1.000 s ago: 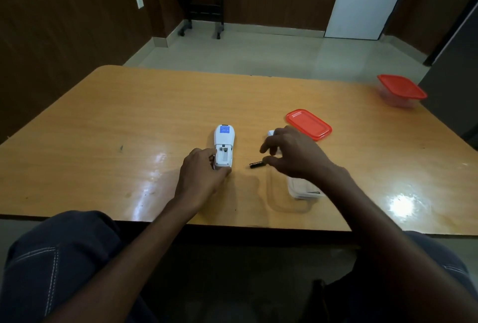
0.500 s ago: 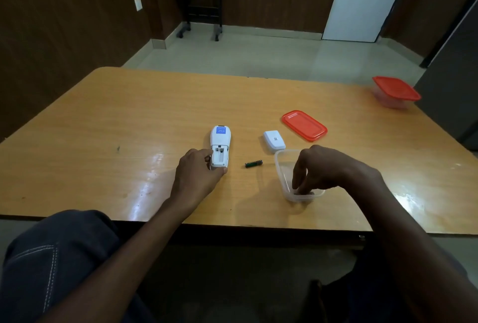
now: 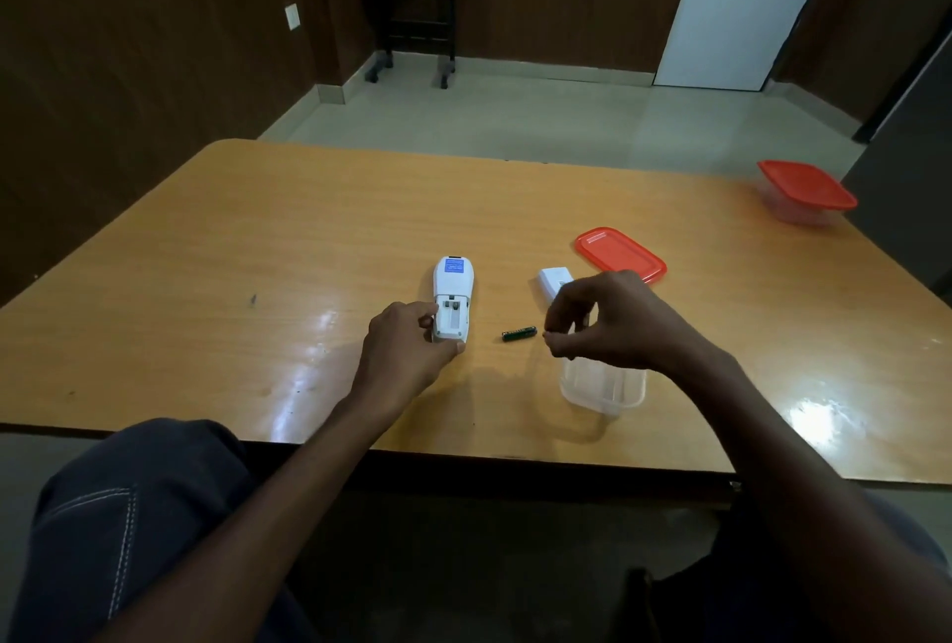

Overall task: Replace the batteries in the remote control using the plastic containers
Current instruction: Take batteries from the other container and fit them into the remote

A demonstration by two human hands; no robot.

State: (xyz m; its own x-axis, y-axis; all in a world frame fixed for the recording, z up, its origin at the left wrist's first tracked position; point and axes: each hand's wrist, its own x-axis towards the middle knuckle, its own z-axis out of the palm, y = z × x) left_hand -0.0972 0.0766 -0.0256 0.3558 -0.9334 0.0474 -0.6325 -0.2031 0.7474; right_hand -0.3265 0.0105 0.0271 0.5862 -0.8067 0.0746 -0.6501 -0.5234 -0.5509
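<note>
The white remote control point(image 3: 453, 289) lies face down on the table with its battery compartment open and empty. My left hand point(image 3: 407, 354) grips its near end, thumb and fingers on either side. A dark battery point(image 3: 519, 333) lies loose on the table just right of the remote. My right hand point(image 3: 613, 320) hovers over the clear plastic container point(image 3: 602, 387), thumb and forefinger pinched together near the battery; whether anything is between them is hidden. The white battery cover point(image 3: 552, 279) lies beyond that hand.
A loose red lid point(image 3: 618, 253) lies on the wooden table point(image 3: 257, 256) behind the right hand. A second container with a red lid point(image 3: 803, 191) stands at the far right edge. My knees are under the near table edge.
My right hand went from beside the loose battery into the clear container, then lifted out with fingers pinched and moved left. The left hand stayed on the remote.
</note>
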